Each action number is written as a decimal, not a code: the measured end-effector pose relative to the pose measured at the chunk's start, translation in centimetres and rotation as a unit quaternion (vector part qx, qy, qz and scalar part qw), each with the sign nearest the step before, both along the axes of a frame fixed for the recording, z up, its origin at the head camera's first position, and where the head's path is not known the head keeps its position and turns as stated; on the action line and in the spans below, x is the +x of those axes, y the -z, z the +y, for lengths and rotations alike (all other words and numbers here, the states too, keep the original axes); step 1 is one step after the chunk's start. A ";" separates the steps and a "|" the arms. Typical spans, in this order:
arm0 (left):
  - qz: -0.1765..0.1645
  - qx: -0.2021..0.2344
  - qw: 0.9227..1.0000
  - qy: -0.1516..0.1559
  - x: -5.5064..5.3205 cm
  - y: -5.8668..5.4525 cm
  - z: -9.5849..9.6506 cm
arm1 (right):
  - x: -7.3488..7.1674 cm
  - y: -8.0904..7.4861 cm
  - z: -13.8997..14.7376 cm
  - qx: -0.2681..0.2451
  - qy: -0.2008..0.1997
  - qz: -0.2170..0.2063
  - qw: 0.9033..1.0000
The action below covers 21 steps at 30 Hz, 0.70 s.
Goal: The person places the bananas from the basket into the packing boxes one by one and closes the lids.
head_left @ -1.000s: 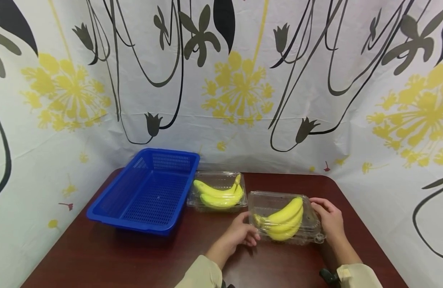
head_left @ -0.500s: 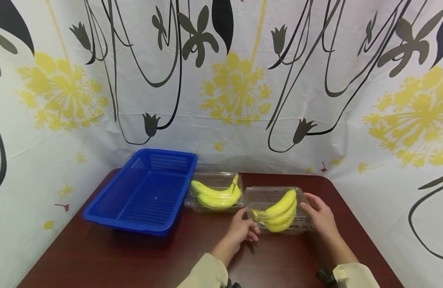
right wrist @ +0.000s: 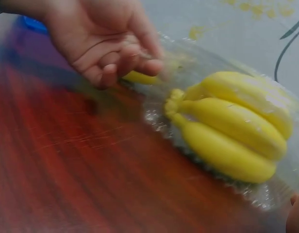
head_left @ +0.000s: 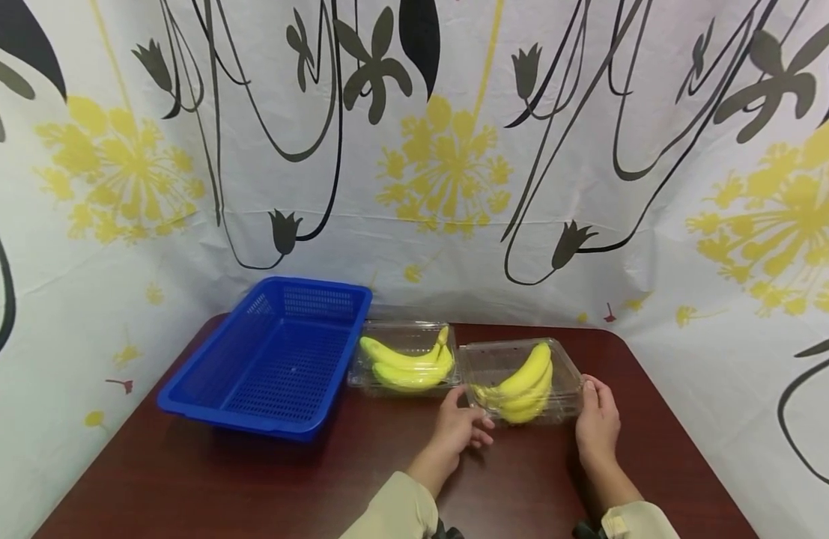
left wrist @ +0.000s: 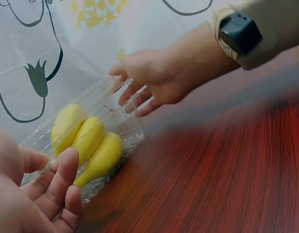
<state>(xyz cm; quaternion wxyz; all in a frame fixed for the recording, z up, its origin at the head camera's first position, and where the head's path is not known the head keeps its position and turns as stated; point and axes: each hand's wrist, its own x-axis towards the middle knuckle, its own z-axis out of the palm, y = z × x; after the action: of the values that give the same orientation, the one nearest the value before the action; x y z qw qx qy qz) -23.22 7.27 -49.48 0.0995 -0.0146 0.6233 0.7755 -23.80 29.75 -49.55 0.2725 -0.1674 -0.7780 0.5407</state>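
Note:
A clear plastic clamshell box [head_left: 484, 361] with a bunch of yellow bananas [head_left: 527, 382] inside is between my two hands over the right half of the table. My left hand [head_left: 454, 433] holds the box's near left corner, thumb and index at the rim, the other fingers loosely curled. At its right edge my right hand [head_left: 597, 423] grips the side; the left wrist view shows this right hand [left wrist: 157, 77] with several fingers by the edge. A second clear box [head_left: 398, 335] with bananas [head_left: 414, 372] stands just left of the first. The right wrist view is blurred.
A blue perforated plastic basket [head_left: 279, 367] stands at the left, its right rim close to the second box. The dark red wooden table [head_left: 360, 479] ends at a patterned cloth backdrop [head_left: 448, 284]. A black device [left wrist: 240, 33] is worn on the right wrist.
The box between my hands has moved away from me and slightly left, up beside the second box. My right hand has turned more upright at its right edge. The basket stays put.

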 end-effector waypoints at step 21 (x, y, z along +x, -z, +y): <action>-0.015 -0.005 1.000 -0.008 -0.6 0.7 0.3 | -0.8 0.7 0.9 -0.047 -0.028 -0.049 0.997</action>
<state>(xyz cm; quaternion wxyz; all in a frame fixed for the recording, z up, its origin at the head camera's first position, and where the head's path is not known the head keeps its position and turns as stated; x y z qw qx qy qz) -23.79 7.54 -50.17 0.1025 -0.0321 0.6253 0.7730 -24.61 30.60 -50.25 0.2106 -0.1844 -0.7688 0.5750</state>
